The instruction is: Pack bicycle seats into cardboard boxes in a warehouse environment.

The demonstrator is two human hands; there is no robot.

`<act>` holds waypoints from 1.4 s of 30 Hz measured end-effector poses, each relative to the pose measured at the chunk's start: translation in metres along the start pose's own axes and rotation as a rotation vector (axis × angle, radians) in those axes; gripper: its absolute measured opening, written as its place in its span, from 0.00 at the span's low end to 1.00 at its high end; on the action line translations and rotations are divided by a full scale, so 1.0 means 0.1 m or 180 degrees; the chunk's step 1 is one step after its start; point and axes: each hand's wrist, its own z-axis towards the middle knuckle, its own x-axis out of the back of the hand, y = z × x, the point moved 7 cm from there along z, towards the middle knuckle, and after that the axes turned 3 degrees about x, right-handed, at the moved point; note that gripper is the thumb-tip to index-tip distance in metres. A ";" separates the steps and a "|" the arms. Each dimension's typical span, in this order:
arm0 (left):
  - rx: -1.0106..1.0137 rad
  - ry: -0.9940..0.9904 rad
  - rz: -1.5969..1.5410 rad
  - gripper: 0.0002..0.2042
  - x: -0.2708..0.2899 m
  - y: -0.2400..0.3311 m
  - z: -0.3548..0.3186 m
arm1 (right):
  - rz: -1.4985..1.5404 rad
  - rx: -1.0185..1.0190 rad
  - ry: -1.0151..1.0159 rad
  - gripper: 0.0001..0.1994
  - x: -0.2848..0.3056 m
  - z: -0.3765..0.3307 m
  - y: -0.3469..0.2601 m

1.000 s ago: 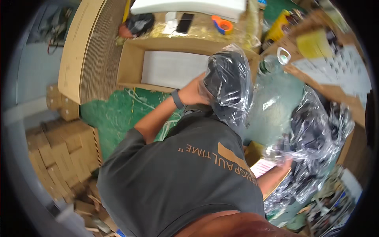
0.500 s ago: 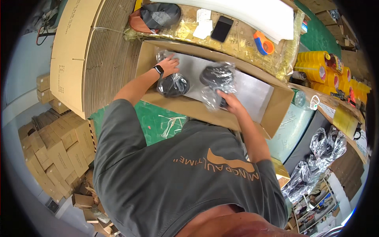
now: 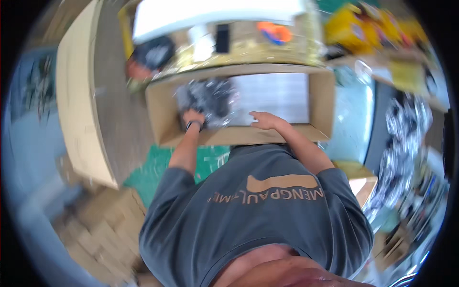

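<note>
A long open cardboard box (image 3: 321, 103) lies in front of me, with a flat silvery-grey layer (image 3: 277, 98) inside it. Black round-looking items in clear plastic bags (image 3: 210, 100) are bunched at the box's left end; blur hides their exact kind. My left hand (image 3: 192, 116) is down in the near left corner against these bags, its fingers smeared and partly hidden. Over the near side of the grey layer, my right hand (image 3: 265, 120) is empty, with its fingers stretched out to the left.
Behind the box, a bench holds a dark cap (image 3: 155, 52), white papers (image 3: 202, 43), a black phone (image 3: 223, 38) and an orange-and-blue tape dispenser (image 3: 276, 32). Flattened cartons (image 3: 79, 91) stand at left. More plastic-wrapped black items (image 3: 399, 138) lie at right.
The bagged item that was in my right hand now lies with the others at the box's left end. My right hand has let go. The whole view has turned and blurred.
</note>
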 end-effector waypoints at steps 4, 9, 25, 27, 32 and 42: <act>-0.0287 0.1057 -0.0093 0.49 -0.01 0.18 -0.27 | 0.1183 0.0334 0.1237 0.36 1.15 -1.67 -0.15; -0.1716 0.1134 -0.0861 0.43 0.45 2.35 -1.65 | 0.1649 -0.0283 0.4322 0.31 1.76 -5.10 1.39; -0.4371 0.0876 0.0469 0.37 0.40 5.72 -4.90 | 0.1671 -0.5331 0.3671 0.44 -1.43 -9.37 5.50; -0.4377 0.0760 0.0563 0.36 0.34 5.84 -5.03 | 0.2036 -0.5590 0.3674 0.57 -1.34 -9.37 5.54; -0.4843 0.0301 0.0565 0.30 0.08 6.42 -5.58 | 0.2483 -0.5606 0.5081 0.57 -1.36 -9.50 5.43; -0.6415 0.0092 0.0745 0.29 -0.34 7.95 -7.47 | 0.2094 -0.2881 0.6716 0.38 -0.31 -9.31 4.77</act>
